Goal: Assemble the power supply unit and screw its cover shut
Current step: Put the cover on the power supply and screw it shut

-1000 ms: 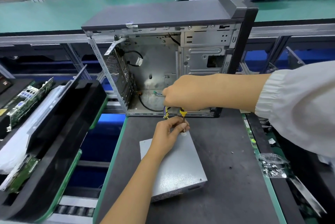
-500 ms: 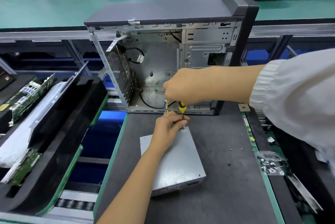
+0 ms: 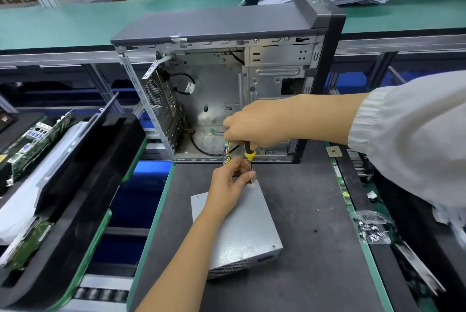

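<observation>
We see the open computer case point(image 3: 227, 79) standing at the far edge of the dark work mat point(image 3: 315, 248), its side panel off and its inside facing us. Nearer to us, in the middle of the mat, lies the grey power supply unit point(image 3: 242, 231), flat, with its cover uppermost and its vented end toward the near edge. A bundle of yellow and dark wires point(image 3: 228, 154) rises from its far end toward the case. A clear bag of screws point(image 3: 372, 229) sits at the mat's right edge.

Our right hand point(image 3: 254, 123) is clamped around the top of the screwdriver point(image 3: 249, 154), which stands upright with its tip at the far right corner of the cover. Our left hand point(image 3: 228, 184) pinches the shaft low down, just above that corner, steadying it.

Over the last second almost nothing has shifted: the unit has stayed put, both hands have kept their hold, and only our viewpoint has drifted slightly. We judge that a screw at this corner is being driven in; the screw itself is hidden behind the fingers. Another screw head shows at the near right corner point(image 3: 274, 246), so the cover seems partly fastened.
</observation>
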The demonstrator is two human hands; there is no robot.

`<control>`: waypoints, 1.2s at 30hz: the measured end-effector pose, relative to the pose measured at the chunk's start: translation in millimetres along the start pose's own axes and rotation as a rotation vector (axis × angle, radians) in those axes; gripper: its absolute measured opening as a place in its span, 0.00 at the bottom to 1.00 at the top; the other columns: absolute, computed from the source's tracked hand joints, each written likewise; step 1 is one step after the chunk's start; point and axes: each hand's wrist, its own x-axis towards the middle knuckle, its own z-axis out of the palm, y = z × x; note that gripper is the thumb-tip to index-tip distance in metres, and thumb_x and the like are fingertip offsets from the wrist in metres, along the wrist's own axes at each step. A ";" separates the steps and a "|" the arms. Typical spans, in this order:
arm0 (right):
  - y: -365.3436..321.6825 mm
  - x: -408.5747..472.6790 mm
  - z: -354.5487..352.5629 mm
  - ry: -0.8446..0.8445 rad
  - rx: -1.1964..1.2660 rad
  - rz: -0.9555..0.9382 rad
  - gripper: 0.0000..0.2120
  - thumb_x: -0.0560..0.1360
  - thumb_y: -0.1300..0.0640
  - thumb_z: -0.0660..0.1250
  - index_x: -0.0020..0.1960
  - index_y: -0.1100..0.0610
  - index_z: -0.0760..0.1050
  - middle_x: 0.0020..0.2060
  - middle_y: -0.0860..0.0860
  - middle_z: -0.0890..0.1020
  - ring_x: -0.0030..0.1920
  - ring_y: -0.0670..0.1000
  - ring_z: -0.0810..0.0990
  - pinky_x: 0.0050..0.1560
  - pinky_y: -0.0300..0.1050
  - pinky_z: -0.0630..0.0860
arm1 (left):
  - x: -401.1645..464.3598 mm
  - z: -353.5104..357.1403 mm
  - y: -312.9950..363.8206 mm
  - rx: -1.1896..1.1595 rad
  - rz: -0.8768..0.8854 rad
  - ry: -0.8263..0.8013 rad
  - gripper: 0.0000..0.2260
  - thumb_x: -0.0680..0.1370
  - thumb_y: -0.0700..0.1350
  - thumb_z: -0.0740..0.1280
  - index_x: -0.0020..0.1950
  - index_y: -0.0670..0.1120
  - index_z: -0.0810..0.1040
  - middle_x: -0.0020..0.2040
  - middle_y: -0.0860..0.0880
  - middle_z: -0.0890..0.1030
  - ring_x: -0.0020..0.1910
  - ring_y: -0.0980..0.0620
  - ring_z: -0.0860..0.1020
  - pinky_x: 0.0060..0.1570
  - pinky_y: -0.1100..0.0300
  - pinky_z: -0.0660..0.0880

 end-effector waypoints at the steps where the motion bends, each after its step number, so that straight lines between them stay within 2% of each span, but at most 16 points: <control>1: -0.4 0.3 1.4 0.004 -0.031 0.014 0.03 0.75 0.59 0.64 0.48 0.58 0.73 0.46 0.53 0.75 0.35 0.53 0.73 0.26 0.43 0.62 | -0.1 0.2 0.1 0.001 0.006 -0.005 0.10 0.77 0.37 0.70 0.42 0.51 0.74 0.36 0.55 0.82 0.42 0.49 0.83 0.49 0.53 0.78; 4: -1.9 2.5 6.5 0.028 -0.096 0.063 0.15 0.79 0.59 0.59 0.35 0.58 0.62 0.31 0.52 0.69 0.28 0.52 0.68 0.25 0.41 0.61 | -0.5 1.6 1.0 -0.007 0.009 -0.025 0.08 0.78 0.37 0.69 0.44 0.50 0.75 0.38 0.52 0.84 0.43 0.51 0.84 0.51 0.56 0.79; 6: -3.4 4.9 11.7 0.026 -0.111 0.084 0.17 0.79 0.61 0.57 0.33 0.58 0.59 0.28 0.51 0.66 0.26 0.50 0.64 0.25 0.40 0.60 | -0.3 2.4 3.0 -0.024 0.005 -0.024 0.08 0.77 0.38 0.70 0.44 0.50 0.75 0.38 0.48 0.84 0.41 0.53 0.83 0.49 0.60 0.78; 9: -8.1 7.8 10.0 -0.013 -0.079 0.112 0.11 0.80 0.53 0.58 0.43 0.59 0.68 0.33 0.52 0.72 0.30 0.52 0.69 0.24 0.41 0.59 | 0.2 3.2 3.0 -0.033 0.012 -0.026 0.09 0.77 0.36 0.70 0.43 0.47 0.73 0.37 0.44 0.83 0.40 0.52 0.84 0.46 0.60 0.78; 11: -7.6 6.1 2.4 -0.070 0.028 0.102 0.13 0.77 0.50 0.64 0.51 0.59 0.68 0.40 0.53 0.74 0.31 0.51 0.69 0.25 0.43 0.60 | -0.9 3.3 2.6 -0.057 -0.004 -0.020 0.09 0.78 0.35 0.68 0.42 0.48 0.74 0.37 0.46 0.84 0.41 0.53 0.84 0.46 0.63 0.77; 14: -4.6 3.1 -6.1 -0.036 -0.001 0.037 0.09 0.74 0.59 0.66 0.52 0.61 0.73 0.48 0.55 0.75 0.29 0.50 0.66 0.25 0.43 0.58 | -0.2 1.8 1.9 -0.065 -0.027 -0.010 0.09 0.78 0.36 0.68 0.41 0.46 0.73 0.38 0.47 0.85 0.43 0.53 0.84 0.47 0.67 0.75; 16: -4.4 0.8 -6.4 0.011 -0.046 0.053 0.06 0.76 0.58 0.63 0.48 0.61 0.73 0.42 0.54 0.74 0.31 0.52 0.69 0.27 0.43 0.62 | 0.1 1.6 2.5 -0.070 -0.037 -0.026 0.07 0.78 0.36 0.68 0.42 0.44 0.74 0.39 0.47 0.86 0.44 0.52 0.84 0.49 0.66 0.76; 18: -4.9 -1.2 -6.4 0.034 -0.050 0.091 0.14 0.81 0.51 0.57 0.42 0.60 0.66 0.35 0.52 0.69 0.34 0.55 0.70 0.31 0.45 0.66 | -1.0 1.2 3.0 -0.066 -0.033 -0.049 0.05 0.79 0.36 0.67 0.44 0.42 0.78 0.42 0.47 0.86 0.46 0.50 0.83 0.51 0.61 0.78; 20: -4.3 -2.0 -5.5 0.048 -0.034 0.132 0.19 0.82 0.48 0.51 0.39 0.59 0.61 0.35 0.53 0.68 0.36 0.56 0.69 0.35 0.46 0.67 | -1.3 0.9 3.8 -0.006 0.011 -0.042 0.03 0.79 0.36 0.68 0.46 0.39 0.81 0.44 0.46 0.84 0.46 0.48 0.81 0.52 0.55 0.78; 22: -3.7 -1.8 -5.3 0.025 -0.010 0.188 0.20 0.82 0.44 0.49 0.41 0.58 0.62 0.34 0.52 0.67 0.37 0.55 0.69 0.36 0.46 0.68 | -0.7 0.9 4.0 0.029 0.048 -0.013 0.03 0.77 0.36 0.70 0.45 0.37 0.81 0.44 0.43 0.82 0.45 0.45 0.79 0.50 0.50 0.76; 24: -4.5 -1.8 -7.8 -0.021 0.021 0.194 0.21 0.80 0.40 0.53 0.44 0.59 0.65 0.34 0.52 0.68 0.35 0.54 0.70 0.33 0.45 0.66 | 0.2 0.4 3.5 0.055 0.055 0.014 0.04 0.76 0.36 0.71 0.44 0.36 0.81 0.43 0.42 0.81 0.44 0.44 0.78 0.49 0.49 0.75; 27: -3.6 -2.0 -11.4 -0.078 0.144 0.065 0.13 0.76 0.52 0.66 0.55 0.57 0.66 0.43 0.52 0.71 0.34 0.51 0.69 0.29 0.44 0.61 | 0.7 -0.9 2.4 0.069 0.063 0.015 0.04 0.77 0.35 0.70 0.43 0.36 0.82 0.42 0.41 0.81 0.44 0.45 0.78 0.49 0.51 0.74; 29: -1.2 -4.2 -12.3 -0.066 0.139 0.012 0.11 0.76 0.59 0.66 0.57 0.56 0.69 0.49 0.53 0.74 0.41 0.52 0.72 0.33 0.44 0.65 | 0.9 -0.7 2.8 0.068 0.070 -0.008 0.04 0.77 0.35 0.69 0.44 0.38 0.83 0.44 0.42 0.81 0.46 0.47 0.78 0.50 0.56 0.74; 31: 0.5 -6.5 -10.6 -0.035 0.085 0.049 0.08 0.77 0.56 0.64 0.55 0.57 0.72 0.42 0.53 0.75 0.42 0.55 0.74 0.35 0.46 0.67 | 1.1 -0.4 3.0 0.076 0.081 -0.034 0.06 0.78 0.35 0.68 0.45 0.42 0.84 0.45 0.43 0.82 0.48 0.50 0.78 0.51 0.60 0.74; 33: 1.7 -8.0 -8.3 -0.009 0.050 0.104 0.15 0.79 0.47 0.60 0.49 0.59 0.72 0.33 0.51 0.69 0.38 0.57 0.76 0.34 0.46 0.69 | 0.2 -0.9 3.2 0.067 0.090 -0.053 0.10 0.79 0.35 0.67 0.45 0.48 0.83 0.46 0.44 0.82 0.48 0.53 0.78 0.52 0.61 0.74; 36: 2.1 -6.9 -4.5 0.012 0.022 0.173 0.24 0.80 0.40 0.50 0.37 0.59 0.65 0.30 0.50 0.66 0.30 0.52 0.69 0.33 0.45 0.68 | -1.6 -0.4 3.1 0.015 0.056 -0.048 0.11 0.78 0.36 0.68 0.44 0.53 0.79 0.43 0.50 0.83 0.43 0.55 0.79 0.49 0.62 0.76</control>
